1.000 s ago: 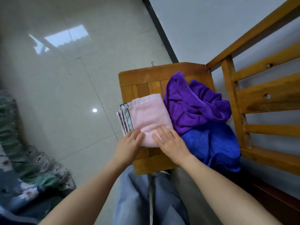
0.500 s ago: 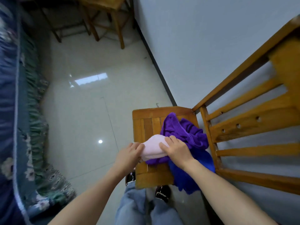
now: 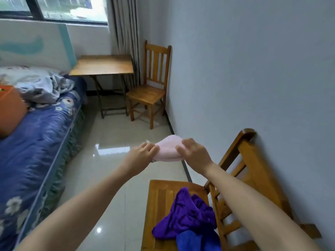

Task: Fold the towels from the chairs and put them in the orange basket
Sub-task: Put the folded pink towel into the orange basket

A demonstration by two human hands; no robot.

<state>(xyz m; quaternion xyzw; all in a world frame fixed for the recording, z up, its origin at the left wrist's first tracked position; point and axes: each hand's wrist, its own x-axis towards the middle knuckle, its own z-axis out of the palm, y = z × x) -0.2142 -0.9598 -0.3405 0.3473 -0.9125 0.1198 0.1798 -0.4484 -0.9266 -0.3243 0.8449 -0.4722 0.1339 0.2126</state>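
Far to the left, the orange basket sat on the bed, partly cut off by the frame edge, with a crumpled pale quilt bunched just beside it on the blue flowered sheet. Beyond the bed's corner stood a wooden folding table, and next to that a wooden chair was set against the wall, its seat bare.

Nearer the middle, the left hand gripped the left end of the folded pink towel, fingers curled over its edge. The towel was up in the air between both hands, above the shiny floor and well apart from the basket. The right hand pinched the towel's right end, fingers bent over the top of the fold and thumb tucked under.

Lower right, the near chair stood beside the wall with its slatted back toward it. A rumpled purple towel lay unfolded on its seat, and a blue towel lay touching it at the front, partly under the purple one.
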